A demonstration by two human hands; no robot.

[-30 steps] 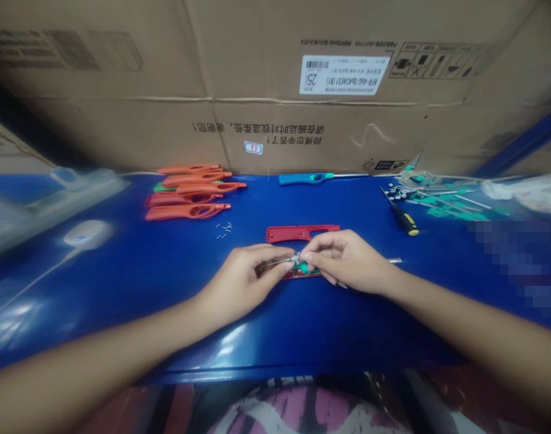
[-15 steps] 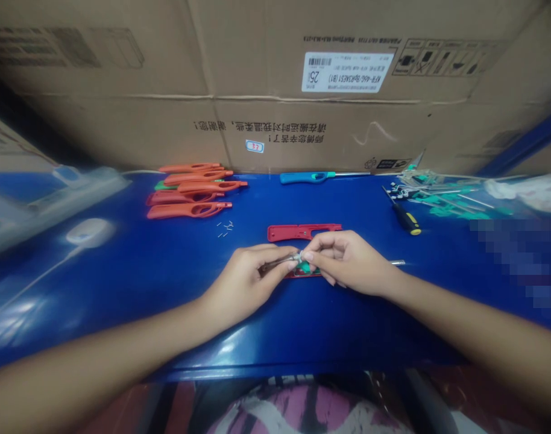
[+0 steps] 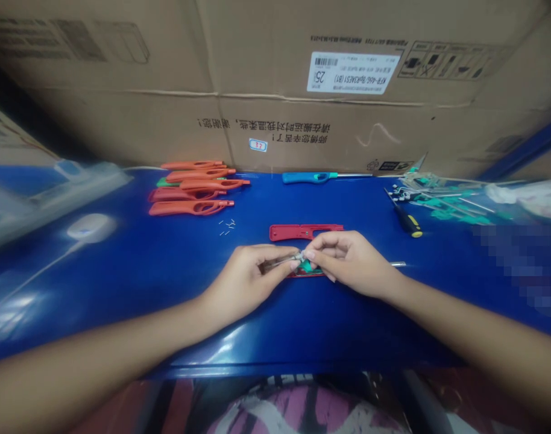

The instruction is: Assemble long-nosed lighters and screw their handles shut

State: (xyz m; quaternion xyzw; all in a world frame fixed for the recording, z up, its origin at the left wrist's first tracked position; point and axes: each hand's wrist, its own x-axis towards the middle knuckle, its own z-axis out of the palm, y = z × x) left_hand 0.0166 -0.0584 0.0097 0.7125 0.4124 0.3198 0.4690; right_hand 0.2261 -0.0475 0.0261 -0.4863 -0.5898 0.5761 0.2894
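Observation:
My left hand [image 3: 243, 278] is closed on a slim translucent lighter tank [image 3: 279, 261], thumb below and fingers above. At the tank's right end sits a small whitish fitting [image 3: 302, 256], pinched between the thumb and forefinger of my right hand [image 3: 353, 260]. Beneath the hands lies a red lighter shell half [image 3: 312, 275], mostly covered, with a green piece [image 3: 308, 266] in it. A metal tube end [image 3: 399, 264] sticks out right of my right wrist. Just beyond my fingers rests another red shell half [image 3: 288, 233], inner side up.
Orange and red lighter shells [image 3: 192, 208] are stacked at back left, near several small screws [image 3: 227, 227]. A blue lighter [image 3: 306, 178] lies by the cardboard wall [image 3: 266, 72]. To the right are a screwdriver [image 3: 410, 223] and a pile of green-and-metal parts [image 3: 451, 202].
The whole view has shifted slightly. Both hands keep their grip at the same spot, with only a slight shift of the fingers at the fitting.

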